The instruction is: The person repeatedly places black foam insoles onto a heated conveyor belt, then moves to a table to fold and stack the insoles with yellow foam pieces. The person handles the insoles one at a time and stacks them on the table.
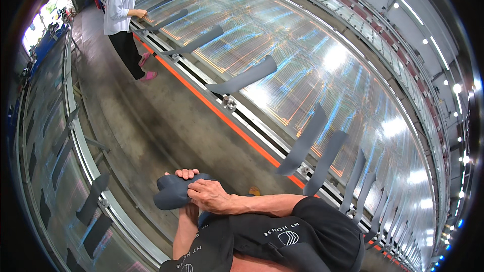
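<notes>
In front of my body, low in the head view, is a bundle of dark grey, flexible fabric-like pieces (171,195), folded or curled together. The fingers of my left hand (187,173) wrap over its far side, the palm hidden behind it. My right hand (210,195) grips the near right side with curled fingers. Both hands are closed on the bundle and close together. The nearest similar grey strip (305,143) lies to my right, partly over a table edge and apart from my hands.
A long table with a shiny, multicoloured surface (312,70) curves along the right, edged by metal rails and an orange strip (217,113). Several grey strips lie across its edge. At left, another long table (55,211) bears more strips. A co-worker (121,7) stands far up the aisle (126,106).
</notes>
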{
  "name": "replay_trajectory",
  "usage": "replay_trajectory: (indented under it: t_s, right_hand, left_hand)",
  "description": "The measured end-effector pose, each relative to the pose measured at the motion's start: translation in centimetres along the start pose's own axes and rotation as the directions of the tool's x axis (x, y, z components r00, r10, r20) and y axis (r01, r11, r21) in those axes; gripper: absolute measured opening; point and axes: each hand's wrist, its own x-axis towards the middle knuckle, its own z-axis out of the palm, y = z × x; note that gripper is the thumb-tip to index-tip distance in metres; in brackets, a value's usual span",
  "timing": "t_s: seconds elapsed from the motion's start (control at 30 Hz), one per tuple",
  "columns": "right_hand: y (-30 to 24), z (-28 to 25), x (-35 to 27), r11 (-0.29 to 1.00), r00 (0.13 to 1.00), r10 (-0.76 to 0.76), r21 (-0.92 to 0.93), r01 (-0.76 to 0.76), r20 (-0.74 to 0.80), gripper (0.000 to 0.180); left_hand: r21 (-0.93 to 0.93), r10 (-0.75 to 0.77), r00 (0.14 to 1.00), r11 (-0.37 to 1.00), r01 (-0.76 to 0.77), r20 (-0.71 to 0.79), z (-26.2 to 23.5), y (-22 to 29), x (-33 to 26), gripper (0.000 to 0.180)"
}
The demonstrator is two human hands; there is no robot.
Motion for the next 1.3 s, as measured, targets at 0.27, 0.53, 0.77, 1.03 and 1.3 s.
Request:
replay_trajectory:
  t_s: [0.27, 0.53, 0.77, 1.03, 1.3]
  right_hand:
    - [0.3, -2.4, 8.1, 0.837, 0.869, 0.379, 0.519, -0.174, -0.319, 0.021]
    - [13.1, -7.8, 10.2, 0.541, 0.411, 0.825, 0.75, -0.381, -0.387, 0.012]
    - [29.7, -13.8, 5.3, 0.406, -0.014, 0.913, 0.912, -0.059, -0.408, 0.018]
    - [26.2, -10.6, 12.1, 0.718, 0.522, 0.526, 0.021, -0.696, -0.671, 0.024]
    - [9.4, 5.4, 28.9, 0.993, 0.999, 0.025, 0.116, -0.02, -0.044, 0.048]
  left_hand:
    - [0.378, 0.023, 0.987, 0.925, 0.038, -0.156, -3.6, 4.4, 4.6, 0.031]
    - [-0.006, -0.146, 0.982, 0.989, 0.146, -0.119, -0.8, 5.4, 12.7, 0.054]
    - [-0.002, -0.055, 0.988, 0.998, 0.055, -0.142, -1.9, 8.3, 16.8, 0.061]
    - [0.014, 0.027, 0.933, 1.0, -0.024, -0.358, -1.5, 11.1, 21.4, 0.057]
    - [0.082, 0.123, 0.982, 0.99, -0.112, -0.146, -4.0, 16.3, 26.5, 0.06]
